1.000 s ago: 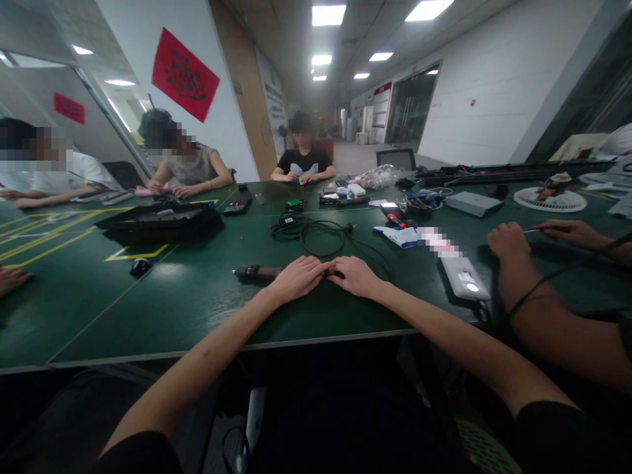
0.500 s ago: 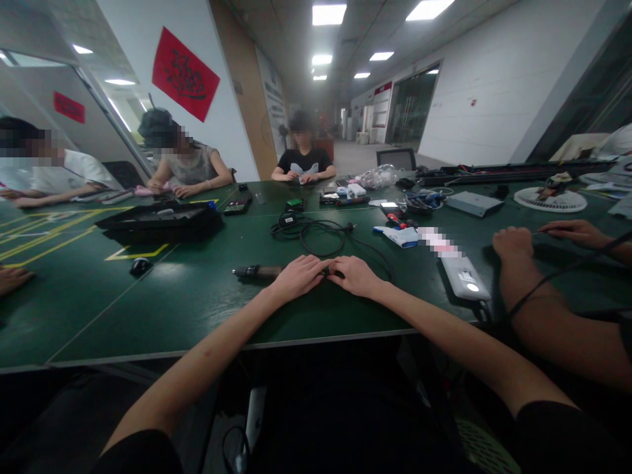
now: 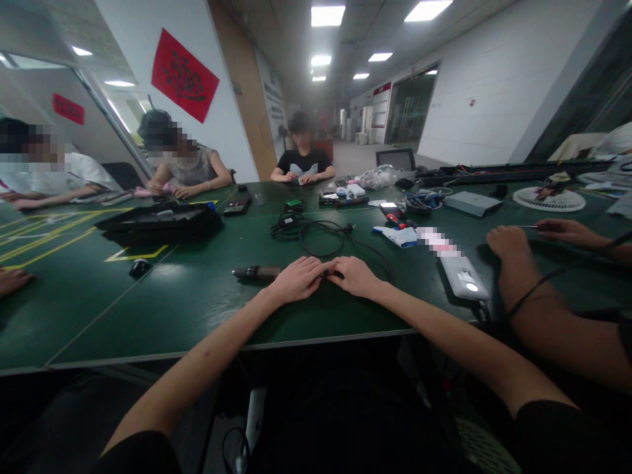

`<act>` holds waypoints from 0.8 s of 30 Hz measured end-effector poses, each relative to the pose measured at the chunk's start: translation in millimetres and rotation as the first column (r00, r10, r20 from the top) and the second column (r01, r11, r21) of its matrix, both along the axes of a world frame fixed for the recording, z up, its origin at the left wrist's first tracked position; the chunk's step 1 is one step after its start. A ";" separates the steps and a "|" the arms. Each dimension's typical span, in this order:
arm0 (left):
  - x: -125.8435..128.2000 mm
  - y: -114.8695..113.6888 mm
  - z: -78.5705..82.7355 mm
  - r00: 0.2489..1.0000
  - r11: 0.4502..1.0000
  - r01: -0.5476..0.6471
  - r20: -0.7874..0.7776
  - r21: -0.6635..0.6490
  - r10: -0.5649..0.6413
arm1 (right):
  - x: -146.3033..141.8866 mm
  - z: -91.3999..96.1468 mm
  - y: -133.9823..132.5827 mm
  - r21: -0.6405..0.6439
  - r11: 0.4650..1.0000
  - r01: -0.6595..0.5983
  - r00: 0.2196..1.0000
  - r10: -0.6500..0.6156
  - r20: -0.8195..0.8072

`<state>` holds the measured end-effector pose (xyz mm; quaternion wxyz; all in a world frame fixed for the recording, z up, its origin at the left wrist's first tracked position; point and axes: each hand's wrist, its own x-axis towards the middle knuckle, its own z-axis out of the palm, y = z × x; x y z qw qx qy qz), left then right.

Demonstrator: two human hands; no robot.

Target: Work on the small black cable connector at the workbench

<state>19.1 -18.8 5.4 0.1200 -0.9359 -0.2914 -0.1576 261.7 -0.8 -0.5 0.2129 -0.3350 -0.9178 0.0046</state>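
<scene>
An electric screwdriver (image 3: 261, 272) with a dark grip and metal tip lies on the green table, its tip pointing left. My left hand (image 3: 299, 280) is closed over its rear part, palm down. Against the left fingertips, my right hand (image 3: 354, 275) pinches a small dark piece at the screwdriver's tail end, which looks like a cable connector. The fingers hide most of that joint. Behind my hands, a black cable (image 3: 318, 253) lies in loops with a power adapter (image 3: 287, 220) and a plug (image 3: 349, 228).
A black tray (image 3: 158, 224) and a small black object (image 3: 141, 266) lie to the left. A white power strip (image 3: 464, 276) and a blue-white packet (image 3: 397, 236) are to the right. A neighbour's hands (image 3: 513, 240) hold a thin tool at far right. Other people sit opposite.
My hands stay nearly in place, with only a slight shift of the fingers at the joint. The neighbour's near hand on the right has moved slightly left.
</scene>
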 end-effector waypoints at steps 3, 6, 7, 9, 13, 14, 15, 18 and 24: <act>0.0 0.6 -0.3 1.000 1.000 -0.019 -0.007 0.002 0.019 | -0.3 0.5 -0.7 -0.004 1.000 0.007 1.000 -0.007 0.002; 0.3 1.0 -0.1 0.999 0.999 -0.032 -0.003 0.001 0.032 | -0.5 1.3 -1.5 -0.009 1.000 0.010 1.000 -0.010 -0.001; 0.3 0.8 0.3 1.000 1.000 -0.025 -0.003 -0.002 0.025 | -0.5 1.5 -1.7 -0.012 1.000 0.007 1.000 -0.007 -0.002; 0.2 0.2 1.0 1.000 1.000 -0.004 -0.009 -0.010 0.003 | -0.4 2.0 -1.9 -0.017 1.000 0.004 1.000 -0.004 -0.004; 0.6 -0.2 1.4 1.000 1.000 -0.018 -0.005 -0.003 0.018 | 0.0 2.9 -1.9 -0.017 1.000 0.000 1.000 0.000 -0.003; 0.7 -0.2 1.4 1.000 1.000 -0.026 -0.003 -0.001 0.026 | 0.1 3.0 -1.9 -0.017 1.000 -0.002 1.000 0.002 -0.003; 0.7 -0.1 1.3 1.000 1.000 -0.029 -0.002 -0.002 0.029 | 0.2 3.2 -1.9 -0.016 1.000 -0.004 1.000 0.004 -0.003; 0.4 0.1 1.0 1.000 1.000 -0.008 0.000 -0.014 0.008 | 0.1 3.8 -2.2 -0.018 1.000 -0.007 1.000 0.007 -0.006; 0.9 1.4 -0.6 0.999 0.999 -0.035 0.000 0.000 0.035 | -0.4 3.6 -2.2 -0.014 1.000 0.004 1.000 -0.004 0.001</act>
